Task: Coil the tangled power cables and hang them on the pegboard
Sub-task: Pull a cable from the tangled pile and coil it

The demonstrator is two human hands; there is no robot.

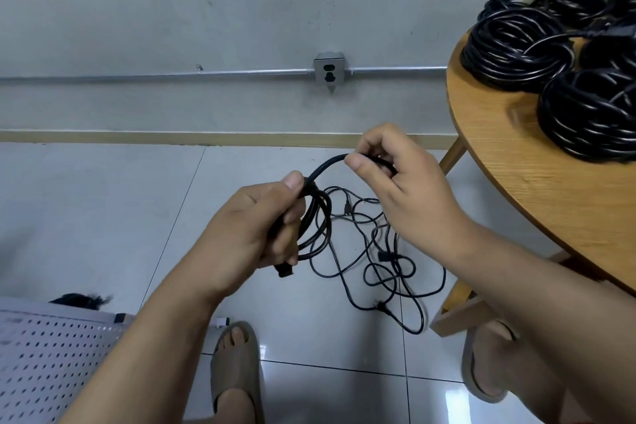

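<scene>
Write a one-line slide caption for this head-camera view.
Left hand grips a part-wound coil while right hand pinches its next loop; tangled cables lie on the floor, finished coils on the table.

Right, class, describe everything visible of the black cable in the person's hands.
The cable is thin, black and rubbery-looking. Several loops hang gathered in the left hand, with a plug end poking out below the fist. A short stretch arches to the right hand, which pinches it. Beyond that it drops into a loose tangle on the tiled floor; whether that is one cable or several is unclear.
</scene>
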